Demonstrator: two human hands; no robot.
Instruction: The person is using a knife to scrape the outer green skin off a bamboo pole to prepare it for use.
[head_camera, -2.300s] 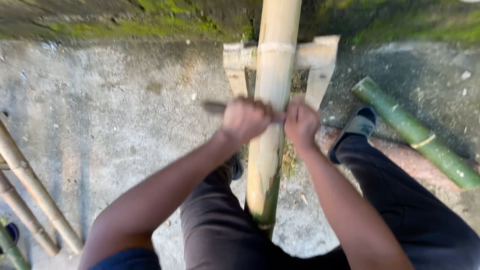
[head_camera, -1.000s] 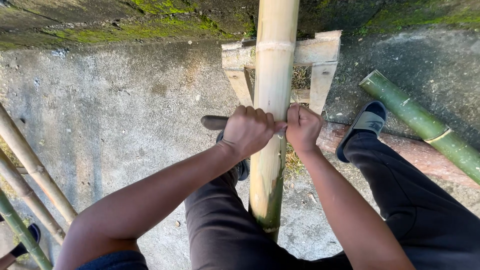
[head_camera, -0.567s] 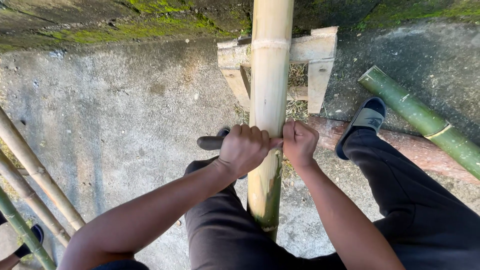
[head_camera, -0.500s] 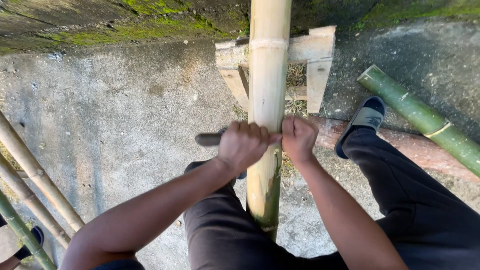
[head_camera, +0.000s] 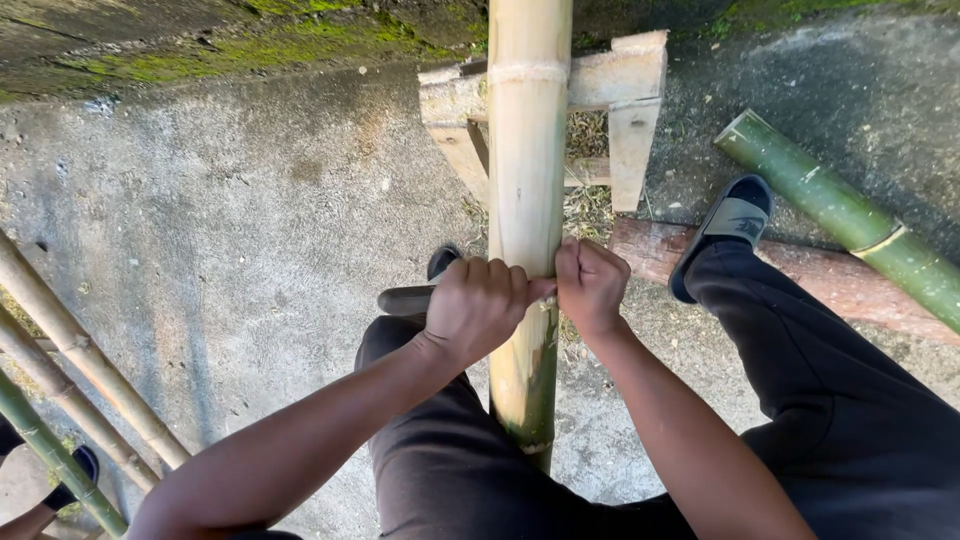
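A pale peeled bamboo pole (head_camera: 527, 160) runs from between my legs up over a small wooden stand (head_camera: 615, 85). My left hand (head_camera: 476, 308) and my right hand (head_camera: 590, 284) both grip a knife held crosswise on the pole. The knife's dark end (head_camera: 402, 299) sticks out left of my left fist. The blade itself is hidden under my fingers. Below my hands the pole still has green skin (head_camera: 535, 410).
A green bamboo length (head_camera: 850, 218) lies at the right over a reddish log (head_camera: 830, 280). My sandalled right foot (head_camera: 722, 230) rests by that log. Several thin bamboo poles (head_camera: 70, 380) lean at the left, near another person's foot (head_camera: 70, 480). Mossy ground lies beyond the concrete.
Both hands with the knife slid down the pole toward me over the earlier frames, then moved slightly back up. The pole and stand stayed put.
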